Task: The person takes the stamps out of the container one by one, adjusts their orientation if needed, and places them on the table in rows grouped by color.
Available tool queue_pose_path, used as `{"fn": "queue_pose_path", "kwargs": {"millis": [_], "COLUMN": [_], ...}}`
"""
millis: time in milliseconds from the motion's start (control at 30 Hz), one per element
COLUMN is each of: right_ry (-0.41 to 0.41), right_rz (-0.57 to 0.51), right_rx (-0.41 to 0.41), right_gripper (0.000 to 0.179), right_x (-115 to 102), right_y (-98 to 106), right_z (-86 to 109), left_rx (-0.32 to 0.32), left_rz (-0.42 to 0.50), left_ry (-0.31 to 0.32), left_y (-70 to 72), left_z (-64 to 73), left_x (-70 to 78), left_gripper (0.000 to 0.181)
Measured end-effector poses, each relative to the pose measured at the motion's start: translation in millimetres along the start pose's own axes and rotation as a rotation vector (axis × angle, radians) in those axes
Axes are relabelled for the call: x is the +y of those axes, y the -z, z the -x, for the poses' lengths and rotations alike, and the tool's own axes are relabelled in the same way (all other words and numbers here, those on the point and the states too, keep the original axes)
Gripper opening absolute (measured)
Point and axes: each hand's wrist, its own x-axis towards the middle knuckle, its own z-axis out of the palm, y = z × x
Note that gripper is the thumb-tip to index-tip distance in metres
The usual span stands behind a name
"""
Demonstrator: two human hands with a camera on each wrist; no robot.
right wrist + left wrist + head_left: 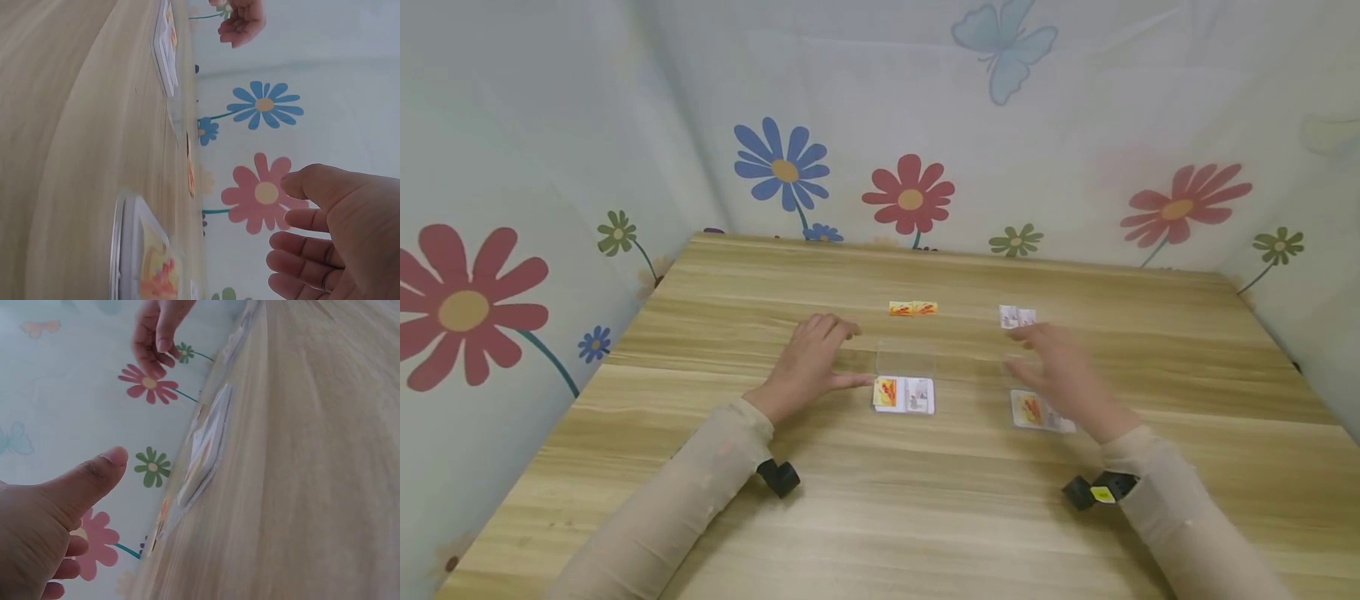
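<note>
Two small white cases with clear flip lids lie on the wooden table. The left case has its lid folded back and holds an orange-yellow picture card beside a pale grey one. My left hand hovers to its left, fingers relaxed, thumb tip right at the case's edge. Above the right case, partly covering it, is my right hand, blurred, with loosely bent fingers and nothing held. An orange-yellow card shows in that case in the right wrist view.
Farther back on the table lie a pair of orange-yellow cards and, to the right, a pair of pale grey cards. A flower-printed curtain stands behind the table's far edge. Each wrist wears a black camera.
</note>
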Motion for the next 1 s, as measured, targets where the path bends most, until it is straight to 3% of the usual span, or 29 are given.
{"fn": "queue_pose_path", "kwargs": {"millis": [200,467,733,1000], "right_ry": [0.023,0.075,0.066,0.066], "right_rz": [-0.039,-0.009,-0.102,-0.173], "right_rx": [-0.035,-0.053,-0.086,-0.121], "right_gripper": [0.037,0.032,0.03,0.028], "right_x": [-7,-19,-31,-41], "right_y": [-10,-28,-38,-45], "right_z": [-6.9,-12.5,-17.0,-21.7], "left_rx": [-0.035,-0.058,-0.065,-0.138], "left_rz": [0.022,0.037,0.046,0.048], "left_ry": [-0.008,-0.028,-0.037,-0.022], "left_y": [-0.9,-4.8,-9.8,-14.2], "left_z": [-1.3,0.8,2.3,3.5], "left_x": [3.1,5.9,7.4,12.1], "left_gripper": [0.065,0.062,0.063,0.064]}}
